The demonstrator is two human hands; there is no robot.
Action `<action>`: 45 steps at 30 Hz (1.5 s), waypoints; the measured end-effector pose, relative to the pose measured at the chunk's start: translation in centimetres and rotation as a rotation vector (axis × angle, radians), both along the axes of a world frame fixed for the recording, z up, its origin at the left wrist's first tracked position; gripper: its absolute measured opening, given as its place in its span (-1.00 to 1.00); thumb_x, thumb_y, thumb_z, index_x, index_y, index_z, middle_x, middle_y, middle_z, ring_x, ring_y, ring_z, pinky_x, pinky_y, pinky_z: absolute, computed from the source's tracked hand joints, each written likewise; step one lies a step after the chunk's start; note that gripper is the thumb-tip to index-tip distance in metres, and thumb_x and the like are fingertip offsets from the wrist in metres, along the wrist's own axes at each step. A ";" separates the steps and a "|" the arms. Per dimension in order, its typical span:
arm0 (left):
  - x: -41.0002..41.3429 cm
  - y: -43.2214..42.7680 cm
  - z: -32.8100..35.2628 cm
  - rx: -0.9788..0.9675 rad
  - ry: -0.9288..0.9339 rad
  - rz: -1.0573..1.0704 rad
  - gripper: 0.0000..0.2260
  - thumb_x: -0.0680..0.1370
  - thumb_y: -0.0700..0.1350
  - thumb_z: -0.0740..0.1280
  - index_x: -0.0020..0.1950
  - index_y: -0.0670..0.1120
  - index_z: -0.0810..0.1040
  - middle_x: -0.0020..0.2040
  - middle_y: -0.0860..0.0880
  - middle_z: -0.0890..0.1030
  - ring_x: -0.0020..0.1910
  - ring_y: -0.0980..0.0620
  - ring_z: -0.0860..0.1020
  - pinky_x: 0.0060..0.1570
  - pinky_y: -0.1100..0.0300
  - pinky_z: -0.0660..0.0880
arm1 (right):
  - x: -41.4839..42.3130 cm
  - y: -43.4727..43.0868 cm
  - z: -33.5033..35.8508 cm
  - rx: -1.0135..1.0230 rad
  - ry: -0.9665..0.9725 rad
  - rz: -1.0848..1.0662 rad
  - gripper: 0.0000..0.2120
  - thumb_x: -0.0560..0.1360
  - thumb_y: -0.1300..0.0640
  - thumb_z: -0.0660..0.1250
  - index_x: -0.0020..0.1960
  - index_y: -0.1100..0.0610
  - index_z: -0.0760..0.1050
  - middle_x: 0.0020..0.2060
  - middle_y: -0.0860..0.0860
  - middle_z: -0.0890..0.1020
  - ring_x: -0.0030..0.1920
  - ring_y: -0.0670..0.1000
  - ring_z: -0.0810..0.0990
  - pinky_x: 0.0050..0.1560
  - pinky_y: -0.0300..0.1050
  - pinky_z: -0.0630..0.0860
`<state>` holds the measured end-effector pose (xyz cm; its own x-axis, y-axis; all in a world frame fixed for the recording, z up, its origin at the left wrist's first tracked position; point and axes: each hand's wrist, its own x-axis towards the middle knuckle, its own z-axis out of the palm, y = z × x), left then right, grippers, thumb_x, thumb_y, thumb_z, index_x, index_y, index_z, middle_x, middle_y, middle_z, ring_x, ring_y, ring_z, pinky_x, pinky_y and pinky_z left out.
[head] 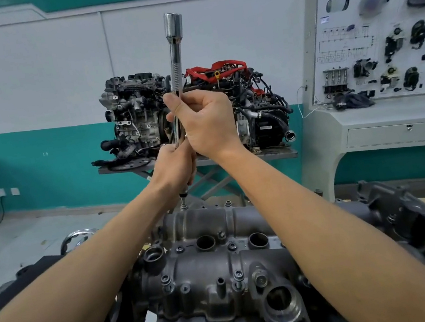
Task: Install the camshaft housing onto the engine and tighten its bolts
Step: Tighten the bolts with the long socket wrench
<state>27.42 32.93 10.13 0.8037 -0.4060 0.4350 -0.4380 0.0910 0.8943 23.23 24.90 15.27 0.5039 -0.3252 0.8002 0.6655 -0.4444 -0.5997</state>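
Note:
The grey camshaft housing (210,271) lies on top of the engine in front of me, with several bolts standing in its holes. A long chrome socket tool (175,51) stands upright over the housing's far edge. Its lower tip (183,202) sits on a bolt there. My right hand (207,122) grips the knurled shaft high up. My left hand (175,164) grips the shaft just below it. The top end of the tool is a wide hollow socket.
A second engine (192,113) sits on a scissor-lift table straight ahead. A white training panel (382,42) with mounted car parts stands at the right. Dark engine parts (400,213) rest on the bench at the right. A chrome ring (77,236) lies at the left.

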 end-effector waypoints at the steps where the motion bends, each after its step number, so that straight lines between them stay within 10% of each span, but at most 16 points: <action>1: 0.2 0.0 -0.1 -0.006 -0.014 -0.018 -0.62 0.46 0.01 0.19 -0.56 -0.02 0.30 -0.60 -0.07 0.32 -0.60 0.00 0.23 -0.59 0.25 0.18 | 0.0 0.0 0.0 0.004 0.001 0.002 -0.79 0.54 0.11 0.44 -0.16 0.24 0.68 -0.40 -0.02 0.67 -0.44 -0.23 0.58 -0.34 -0.41 0.44; 12: 1.2 1.2 -0.1 0.003 0.055 -0.266 -0.57 0.62 -0.09 0.23 -0.47 -0.01 0.31 -0.53 0.01 0.28 -0.54 0.03 0.23 -0.46 0.16 0.22 | 0.2 0.1 -0.4 0.009 0.040 0.114 -0.88 0.57 0.10 0.41 -0.11 0.12 0.61 -0.35 -0.06 0.68 -0.32 -0.19 0.64 -0.23 -0.40 0.49; 20: 2.5 4.8 -2.2 0.332 -0.145 -0.254 -0.88 0.60 -0.23 0.35 0.13 -0.19 0.58 0.02 -0.17 0.71 0.00 -0.08 0.67 0.17 -0.05 0.56 | 0.4 0.7 -0.5 0.202 0.165 0.396 -0.73 0.70 0.00 0.10 -0.07 0.13 0.38 -0.38 -0.02 0.39 -0.38 -0.06 0.46 -0.29 -0.10 0.49; 24: 2.2 4.9 -1.3 0.488 -0.272 -0.209 -0.88 0.60 -0.22 0.37 0.12 -0.19 0.59 -0.03 -0.20 0.72 0.00 -0.19 0.68 0.09 -0.10 0.59 | 0.6 1.4 -0.5 0.264 0.142 0.414 -0.53 0.68 -0.15 0.06 -0.33 0.05 0.26 -0.52 -0.08 0.25 -0.53 -0.09 0.20 -0.47 -0.20 0.14; 45: 2.4 5.5 0.1 0.234 -0.192 -0.203 -0.75 0.42 -0.13 0.50 0.05 -0.19 0.67 -0.14 -0.17 0.74 -0.18 -0.07 0.72 -0.03 -0.05 0.67 | 0.4 4.1 3.9 0.294 0.204 0.141 -0.45 0.62 -0.22 0.20 -0.42 0.04 0.17 -0.62 -0.12 0.24 -0.60 -0.09 0.20 -0.50 -0.14 0.18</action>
